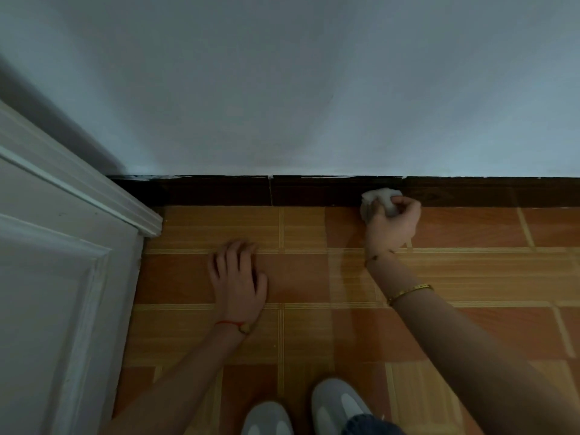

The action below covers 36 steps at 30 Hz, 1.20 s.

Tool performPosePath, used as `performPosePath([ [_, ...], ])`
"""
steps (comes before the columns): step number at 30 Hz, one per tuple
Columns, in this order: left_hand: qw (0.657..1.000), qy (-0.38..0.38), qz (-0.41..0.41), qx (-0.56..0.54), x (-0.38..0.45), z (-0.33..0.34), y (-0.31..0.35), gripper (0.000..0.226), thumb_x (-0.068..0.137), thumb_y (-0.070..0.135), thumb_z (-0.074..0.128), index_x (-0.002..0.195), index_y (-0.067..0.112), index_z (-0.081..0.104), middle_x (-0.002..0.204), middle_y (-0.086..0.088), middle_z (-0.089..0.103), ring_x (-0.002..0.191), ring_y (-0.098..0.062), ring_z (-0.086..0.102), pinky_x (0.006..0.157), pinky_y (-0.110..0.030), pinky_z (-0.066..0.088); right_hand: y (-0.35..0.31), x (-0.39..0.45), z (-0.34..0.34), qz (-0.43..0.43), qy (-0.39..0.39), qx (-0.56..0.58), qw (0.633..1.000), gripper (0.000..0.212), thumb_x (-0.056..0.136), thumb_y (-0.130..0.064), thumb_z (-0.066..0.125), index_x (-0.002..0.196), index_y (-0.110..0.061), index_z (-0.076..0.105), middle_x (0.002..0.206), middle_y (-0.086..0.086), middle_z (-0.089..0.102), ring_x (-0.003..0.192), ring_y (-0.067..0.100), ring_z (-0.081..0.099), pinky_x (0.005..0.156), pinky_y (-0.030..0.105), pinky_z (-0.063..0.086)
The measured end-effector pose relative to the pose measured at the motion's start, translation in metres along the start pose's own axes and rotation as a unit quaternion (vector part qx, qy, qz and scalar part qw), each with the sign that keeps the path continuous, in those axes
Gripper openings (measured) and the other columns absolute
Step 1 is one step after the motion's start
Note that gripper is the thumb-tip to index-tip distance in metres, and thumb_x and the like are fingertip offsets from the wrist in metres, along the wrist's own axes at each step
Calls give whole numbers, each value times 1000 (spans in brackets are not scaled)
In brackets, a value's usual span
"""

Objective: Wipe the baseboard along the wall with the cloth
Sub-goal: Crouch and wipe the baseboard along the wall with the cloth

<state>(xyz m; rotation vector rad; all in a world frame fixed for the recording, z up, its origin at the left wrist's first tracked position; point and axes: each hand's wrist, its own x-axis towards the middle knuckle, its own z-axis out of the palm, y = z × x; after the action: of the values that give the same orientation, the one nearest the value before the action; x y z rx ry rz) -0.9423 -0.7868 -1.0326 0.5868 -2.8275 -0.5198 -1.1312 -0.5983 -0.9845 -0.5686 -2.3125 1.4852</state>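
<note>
Baseboard, a dark brown strip, runs along the foot of the pale blue-grey wall, from the white door at nine o'clock out past three o'clock. We see a vertical seam in it near twelve o'clock. Our right hand is at about one o'clock, its fingers curled round a bunched white cloth and pressing it against the face of the board, just above the line where board meets floor. A gold bangle sits on that forearm. Our left hand lies near the centre, toward ten o'clock, palm down on the orange tiled floor, fingers loosely spread and holding nothing, well apart from the board. A red cord circles its wrist. At six o'clock we see the toes of two grey shoes.
</note>
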Motion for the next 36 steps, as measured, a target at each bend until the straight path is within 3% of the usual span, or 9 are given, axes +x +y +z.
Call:
performPosePath([
  [3, 998, -24, 47, -19, 9, 8, 26, 46, 89, 30, 43, 127, 11, 59, 136, -13, 52, 129, -34, 44, 114, -61, 27, -10, -9, 4, -4, -33, 8, 999, 27, 80, -7, 72, 100, -11, 54, 106, 6, 58, 98, 15, 56, 88, 29, 50],
  [7, 994, -60, 78, -43, 19, 21, 62, 48, 90, 30, 42, 132, 13, 55, 140, -12, 50, 132, -34, 41, 111, -62, 32, -24, -16, 0, -36, -63, 26, 997, 26, 79, -8, 75, 96, -13, 55, 101, 1, 58, 92, 9, 54, 79, 12, 45],
  [13, 990, -102, 95, -19, 22, 43, 80, 51, 92, 33, 39, 138, 13, 50, 144, -13, 46, 136, -35, 39, 116, -63, 26, -26, 35, -39, 8, 39, 69, 997, 28, 82, -8, 72, 103, -11, 53, 102, 3, 62, 93, 11, 61, 80, 20, 53],
  [16, 989, -102, 105, 4, 21, 47, 77, 50, 95, 34, 37, 139, 12, 51, 146, -13, 46, 137, -35, 39, 117, -63, 24, -20, 49, -50, -6, 36, 55, 998, 30, 83, -9, 71, 106, -13, 52, 103, 5, 62, 96, 15, 62, 84, 27, 55],
  [20, 989, -97, 108, 5, 21, 47, 77, 50, 96, 35, 36, 140, 13, 50, 147, -13, 45, 138, -35, 38, 118, -62, 23, -24, 36, -41, -2, 15, 52, 999, 32, 85, -8, 70, 110, -11, 50, 107, 3, 61, 98, 12, 60, 78, 7, 48],
  [25, 989, -101, 109, 5, 20, 46, 78, 52, 96, 35, 35, 141, 13, 50, 147, -11, 46, 138, -34, 39, 118, -62, 23, -21, 5, -18, -25, -56, 30, 998, 35, 82, -8, 73, 107, -14, 50, 108, 3, 58, 101, 15, 60, 86, 31, 55],
  [30, 989, -94, 111, 8, 20, 46, 78, 50, 97, 34, 38, 141, 13, 51, 148, -11, 46, 139, -33, 39, 119, -61, 22, -15, -3, -11, -39, -95, 32, 994, 36, 82, -11, 74, 105, -20, 48, 104, 0, 58, 98, 14, 60, 83, 34, 55],
  [36, 991, -89, 102, 11, 19, 47, 79, 51, 95, 33, 38, 140, 13, 52, 147, -12, 46, 139, -34, 39, 121, -59, 18, 11, 49, -42, 18, 5, -3, 1000, 32, 83, -8, 71, 108, -12, 51, 107, 1, 59, 101, 14, 58, 91, 36, 53],
])
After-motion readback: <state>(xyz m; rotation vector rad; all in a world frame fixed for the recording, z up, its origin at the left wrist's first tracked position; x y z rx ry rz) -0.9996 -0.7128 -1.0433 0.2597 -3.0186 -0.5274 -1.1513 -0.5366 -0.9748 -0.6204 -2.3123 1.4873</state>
